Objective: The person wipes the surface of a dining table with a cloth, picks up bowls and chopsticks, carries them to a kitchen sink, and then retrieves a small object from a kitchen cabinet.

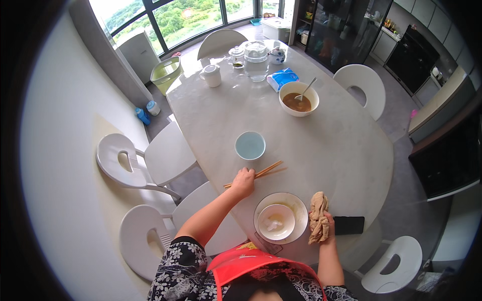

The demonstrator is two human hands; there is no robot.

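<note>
My left hand [244, 182] grips a pair of wooden chopsticks [269, 169] just above the table, and their shadow falls beside them. Beyond that hand is a light-blue bowl [250, 145]. In my right hand [328, 225] is a bunched tan cloth [319, 216], held at the right of a stack of dishes. A small white bowl [276, 222] with a crumpled white scrap [274, 225] inside sits on a larger white plate [301, 210] with a dark rim line. A black phone [349, 225] lies to the right of the cloth.
On the table [339, 150] stand a bowl of brown soup [298, 99] with a spoon, a blue tissue pack [283, 78], a white lidded mug [211, 76], a clear pitcher [257, 62], a glass teapot [237, 57] and a blue-patterned pot [277, 55]. White chairs [169, 152] surround it.
</note>
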